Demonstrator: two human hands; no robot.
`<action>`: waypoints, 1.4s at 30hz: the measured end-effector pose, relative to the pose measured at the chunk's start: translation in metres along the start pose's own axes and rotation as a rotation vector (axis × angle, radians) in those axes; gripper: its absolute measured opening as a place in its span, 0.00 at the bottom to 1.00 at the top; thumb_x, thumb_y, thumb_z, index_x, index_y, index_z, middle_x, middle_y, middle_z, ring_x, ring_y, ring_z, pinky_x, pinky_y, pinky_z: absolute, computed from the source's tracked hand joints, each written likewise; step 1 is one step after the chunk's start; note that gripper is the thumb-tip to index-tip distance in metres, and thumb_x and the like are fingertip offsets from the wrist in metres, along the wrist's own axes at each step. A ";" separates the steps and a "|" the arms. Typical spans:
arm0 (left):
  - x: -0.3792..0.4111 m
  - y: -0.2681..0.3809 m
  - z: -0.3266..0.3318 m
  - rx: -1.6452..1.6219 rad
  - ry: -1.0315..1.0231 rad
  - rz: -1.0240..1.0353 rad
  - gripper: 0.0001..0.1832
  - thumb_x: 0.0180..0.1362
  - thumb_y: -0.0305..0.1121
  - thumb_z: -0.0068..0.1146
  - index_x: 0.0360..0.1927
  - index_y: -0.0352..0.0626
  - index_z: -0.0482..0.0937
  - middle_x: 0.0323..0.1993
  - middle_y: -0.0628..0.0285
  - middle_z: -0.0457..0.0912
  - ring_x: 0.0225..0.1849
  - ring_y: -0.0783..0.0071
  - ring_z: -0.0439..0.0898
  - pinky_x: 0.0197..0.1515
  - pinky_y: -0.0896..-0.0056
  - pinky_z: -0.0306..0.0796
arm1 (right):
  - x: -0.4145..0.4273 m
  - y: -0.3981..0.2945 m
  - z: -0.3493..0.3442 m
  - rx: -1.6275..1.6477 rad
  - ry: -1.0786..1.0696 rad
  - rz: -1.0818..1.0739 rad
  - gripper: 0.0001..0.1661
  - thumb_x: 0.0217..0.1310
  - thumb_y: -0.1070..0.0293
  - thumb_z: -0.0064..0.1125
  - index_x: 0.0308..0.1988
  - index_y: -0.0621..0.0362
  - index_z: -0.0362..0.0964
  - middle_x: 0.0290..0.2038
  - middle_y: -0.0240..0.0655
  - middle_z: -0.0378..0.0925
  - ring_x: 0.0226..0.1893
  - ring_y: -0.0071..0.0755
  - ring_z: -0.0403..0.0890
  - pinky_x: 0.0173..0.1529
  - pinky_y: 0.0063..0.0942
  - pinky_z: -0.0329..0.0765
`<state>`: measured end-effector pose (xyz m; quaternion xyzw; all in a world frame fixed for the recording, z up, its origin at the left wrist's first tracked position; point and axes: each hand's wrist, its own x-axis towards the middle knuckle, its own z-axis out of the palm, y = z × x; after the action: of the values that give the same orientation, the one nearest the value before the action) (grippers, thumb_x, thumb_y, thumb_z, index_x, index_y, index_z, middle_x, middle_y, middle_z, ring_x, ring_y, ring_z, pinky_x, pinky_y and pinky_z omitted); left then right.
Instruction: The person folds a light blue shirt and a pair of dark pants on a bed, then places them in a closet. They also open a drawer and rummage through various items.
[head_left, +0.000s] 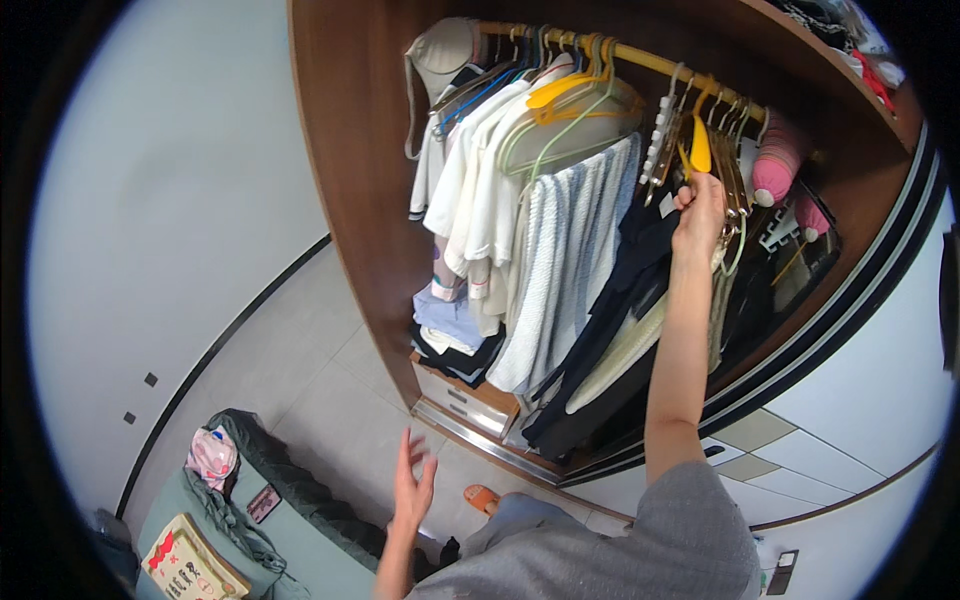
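Note:
My right hand (701, 214) reaches up into the wardrobe, its fingers closed around the lower end of a yellow clothes hanger (700, 142), whose hook is at the wooden rail (645, 58). Dark trousers (637, 255) and bare hangers hang around it. My left hand (414, 484) is low, in front of the wardrobe, fingers apart and holding nothing. Left of my right hand hang a grey-white knitted textile (555, 262), a green hanger (559, 142), another yellow hanger (566, 90) and white shirts (480, 172).
Folded clothes (450, 322) lie above a drawer (465, 397) at the wardrobe's left. Pink rolled items (776, 165) hang at the right end. A bed (300, 517) at the lower left holds a phone (264, 503), a printed bag (191, 562) and crumpled fabric (255, 529).

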<state>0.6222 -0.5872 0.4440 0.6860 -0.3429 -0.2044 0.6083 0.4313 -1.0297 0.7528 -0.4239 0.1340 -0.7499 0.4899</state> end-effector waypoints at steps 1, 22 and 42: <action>0.028 0.043 0.008 0.061 -0.044 0.162 0.38 0.60 0.27 0.57 0.73 0.44 0.55 0.55 0.52 0.76 0.51 0.63 0.78 0.53 0.64 0.72 | 0.001 0.001 0.001 -0.054 0.007 -0.063 0.07 0.60 0.71 0.60 0.34 0.55 0.68 0.24 0.24 0.67 0.20 0.15 0.64 0.25 0.17 0.59; 0.292 0.383 0.277 -0.052 -0.729 0.764 0.23 0.70 0.39 0.45 0.64 0.39 0.71 0.35 0.64 0.80 0.35 0.75 0.76 0.43 0.71 0.72 | -0.022 0.007 -0.001 -0.824 -0.008 -0.726 0.08 0.60 0.74 0.61 0.40 0.65 0.77 0.33 0.40 0.78 0.34 0.37 0.79 0.41 0.29 0.75; 0.323 0.389 0.253 -0.071 -0.892 0.858 0.23 0.63 0.41 0.59 0.60 0.45 0.77 0.30 0.71 0.79 0.25 0.88 0.71 0.28 0.84 0.67 | -0.031 0.031 0.012 -0.709 -0.130 -0.696 0.09 0.62 0.79 0.58 0.43 0.67 0.79 0.29 0.37 0.76 0.30 0.30 0.77 0.37 0.27 0.74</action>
<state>0.5794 -1.0049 0.8230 0.3146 -0.8024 -0.2200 0.4569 0.4645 -1.0165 0.7250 -0.6299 0.2005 -0.7491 0.0439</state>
